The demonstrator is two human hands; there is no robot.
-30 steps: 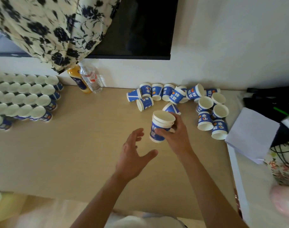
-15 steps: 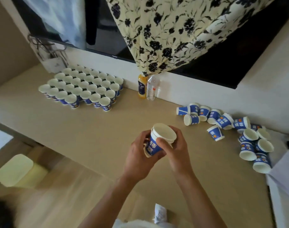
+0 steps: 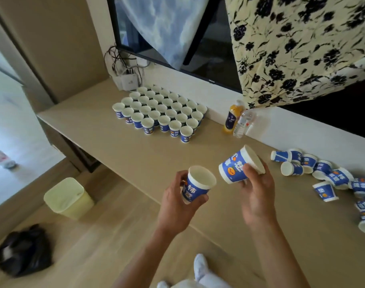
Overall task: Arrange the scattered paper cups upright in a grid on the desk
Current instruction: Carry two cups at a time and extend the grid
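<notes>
My left hand [image 3: 177,206] grips one blue and white paper cup [image 3: 198,183], upright, above the desk's front edge. My right hand [image 3: 257,192] holds a second paper cup [image 3: 237,166], tilted with its mouth toward the right. A grid of several upright cups [image 3: 162,111] stands at the desk's far left by the wall. A scattered pile of cups [image 3: 326,175], most lying on their sides, sits at the right of the wooden desk [image 3: 136,150].
An orange juice bottle [image 3: 231,118] and a clear water bottle [image 3: 242,123] stand against the wall between grid and pile. A floral cloth [image 3: 302,48] hangs over the dark screen [image 3: 214,50]. A pale yellow bin [image 3: 67,197] and a dark bag [image 3: 23,249] are on the floor.
The two nested cups have come apart: my left hand now holds one and my right the other. The view has swung left toward the grid.
</notes>
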